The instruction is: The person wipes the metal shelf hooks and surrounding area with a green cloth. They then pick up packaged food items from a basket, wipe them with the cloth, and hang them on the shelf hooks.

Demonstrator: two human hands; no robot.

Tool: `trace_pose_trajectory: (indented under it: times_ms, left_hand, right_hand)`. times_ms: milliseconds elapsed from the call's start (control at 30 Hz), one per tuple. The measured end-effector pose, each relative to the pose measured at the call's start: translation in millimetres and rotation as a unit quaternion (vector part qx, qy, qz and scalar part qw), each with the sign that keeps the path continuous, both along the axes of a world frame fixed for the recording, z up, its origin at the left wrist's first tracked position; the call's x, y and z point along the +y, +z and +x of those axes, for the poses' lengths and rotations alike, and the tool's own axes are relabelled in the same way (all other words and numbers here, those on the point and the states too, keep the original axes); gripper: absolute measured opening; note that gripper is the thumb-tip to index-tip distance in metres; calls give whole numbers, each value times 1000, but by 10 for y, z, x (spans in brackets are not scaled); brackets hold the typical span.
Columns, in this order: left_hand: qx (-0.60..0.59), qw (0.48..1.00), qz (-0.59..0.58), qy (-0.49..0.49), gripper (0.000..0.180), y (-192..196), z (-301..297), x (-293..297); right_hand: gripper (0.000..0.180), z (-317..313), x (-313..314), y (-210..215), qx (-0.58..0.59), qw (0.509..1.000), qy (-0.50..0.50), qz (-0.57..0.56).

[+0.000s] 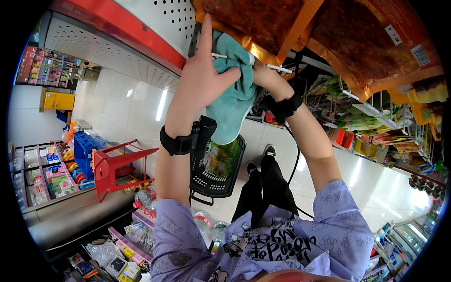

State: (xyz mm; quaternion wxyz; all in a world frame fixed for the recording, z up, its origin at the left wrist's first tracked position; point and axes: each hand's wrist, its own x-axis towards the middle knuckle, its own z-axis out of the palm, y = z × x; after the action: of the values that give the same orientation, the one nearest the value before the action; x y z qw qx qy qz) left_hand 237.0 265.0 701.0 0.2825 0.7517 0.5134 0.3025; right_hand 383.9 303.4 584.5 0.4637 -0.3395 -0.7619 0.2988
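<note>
Teal, soft and light, the cloth (232, 89) is pressed at upper centre of the frame against a white peg rod (277, 68), bunched by the left hand (204, 77) with forefinger raised, while the right hand (263, 75) is mostly hidden behind it, its grip beyond telling.

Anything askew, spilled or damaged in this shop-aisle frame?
One thing stands out: a red stool lies tipped on its side on the floor at left, legs pointing sideways. Otherwise, the left hand presses a teal cloth against the shelf; the right hand is hidden behind it. No spill shows.
</note>
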Motion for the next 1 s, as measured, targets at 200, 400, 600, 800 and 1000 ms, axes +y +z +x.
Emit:
trace_pose_trajectory:
  times_ms: [200,400,600,800,1000]
  left_hand:
    - [-14,999,46,-15,90,-31,-19,-33]
    - [-78,997,-3,19,76,-292,-88,-299]
    - [-236,967,9,92,56,-446,-38,-582]
    - [-98,993,57,-29,58,-726,145,-546]
    - [-218,975,-5,39,50,-605,535,-385]
  right_hand:
    - [43,-78,-117,-45,62,994,-13,-86]
    - [23,48,-302,-308,100,983,-129,83]
    - [17,373,-518,-665,347,897,-234,-144]
    - [21,743,-175,-323,128,953,-262,83]
    - [32,943,246,-203,-53,945,-277,165]
